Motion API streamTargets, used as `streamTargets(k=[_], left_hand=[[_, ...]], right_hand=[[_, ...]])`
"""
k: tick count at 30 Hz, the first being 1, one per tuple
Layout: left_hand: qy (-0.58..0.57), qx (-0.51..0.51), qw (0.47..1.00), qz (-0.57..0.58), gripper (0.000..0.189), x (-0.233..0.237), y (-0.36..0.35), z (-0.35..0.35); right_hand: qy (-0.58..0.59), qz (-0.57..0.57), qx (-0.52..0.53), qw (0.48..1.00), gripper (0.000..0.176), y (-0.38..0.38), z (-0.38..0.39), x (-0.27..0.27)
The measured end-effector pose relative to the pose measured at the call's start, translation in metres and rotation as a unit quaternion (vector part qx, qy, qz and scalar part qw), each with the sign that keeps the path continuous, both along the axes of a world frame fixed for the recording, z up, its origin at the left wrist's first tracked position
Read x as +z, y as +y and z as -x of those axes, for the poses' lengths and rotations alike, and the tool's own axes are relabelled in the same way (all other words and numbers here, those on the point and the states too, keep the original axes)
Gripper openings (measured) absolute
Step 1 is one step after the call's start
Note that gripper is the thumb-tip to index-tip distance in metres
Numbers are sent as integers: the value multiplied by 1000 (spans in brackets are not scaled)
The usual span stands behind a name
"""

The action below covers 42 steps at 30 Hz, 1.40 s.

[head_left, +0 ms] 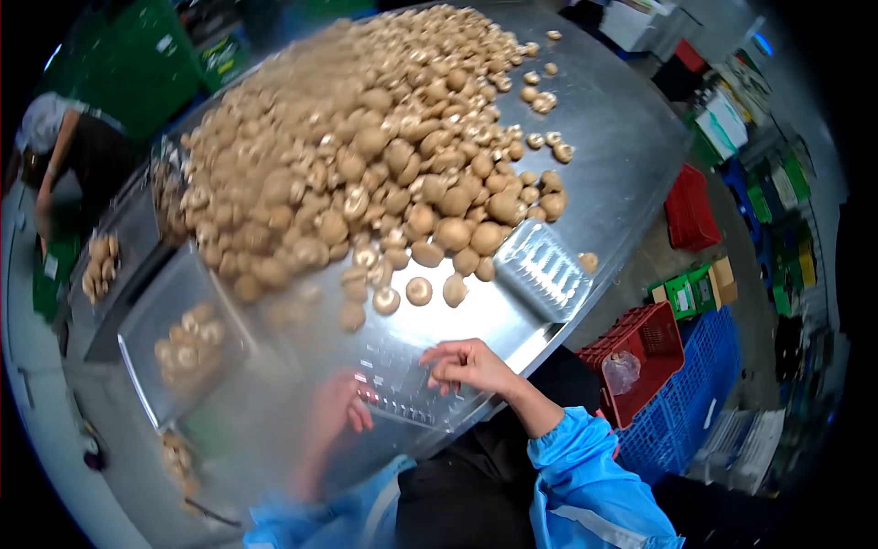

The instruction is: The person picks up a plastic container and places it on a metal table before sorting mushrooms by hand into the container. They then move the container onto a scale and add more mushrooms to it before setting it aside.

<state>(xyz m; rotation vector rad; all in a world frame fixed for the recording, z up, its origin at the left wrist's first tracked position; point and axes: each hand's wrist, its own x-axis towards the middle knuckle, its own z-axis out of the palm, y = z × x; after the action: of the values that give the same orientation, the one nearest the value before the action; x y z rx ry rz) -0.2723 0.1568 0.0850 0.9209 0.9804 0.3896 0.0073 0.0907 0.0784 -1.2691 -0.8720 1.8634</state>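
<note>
A clear plastic tray (402, 371) lies on the metal table near its front edge, between my hands. Over its right side is my right hand (468, 364), its fingers bent and pressed together; whether they hold anything is too small to tell. My left hand (343, 403), partly blurred, is at the tray's left edge with its fingers apart. Beyond the tray spreads a big heap of brown mushrooms (366, 146), with a few loose ones such as a mushroom (419, 291) closest to the hands. Several stacked clear trays (541, 270) sit right of the heap.
At the left, a clear bin (187, 343) holds mushrooms on the metal table (631, 137). A person (91, 151) bends at the far left. Right of the table are a red crate (640, 366), a blue pallet (700, 393) and another red crate (690, 209).
</note>
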Motion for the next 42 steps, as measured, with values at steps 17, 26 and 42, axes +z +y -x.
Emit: streamTargets(k=[17, 26, 42], left_hand=[[-62, 204, 963, 165, 47, -53, -38, 9], [-82, 294, 950, 68, 42, -83, 98, -33], [-42, 269, 959, 83, 56, -56, 56, -13]], right_hand=[[-120, 112, -200, 966, 47, -28, 71, -31], [-161, 18, -248, 955, 24, 106, 56, -50], [-175, 44, -265, 947, 36, 66, 74, -59]])
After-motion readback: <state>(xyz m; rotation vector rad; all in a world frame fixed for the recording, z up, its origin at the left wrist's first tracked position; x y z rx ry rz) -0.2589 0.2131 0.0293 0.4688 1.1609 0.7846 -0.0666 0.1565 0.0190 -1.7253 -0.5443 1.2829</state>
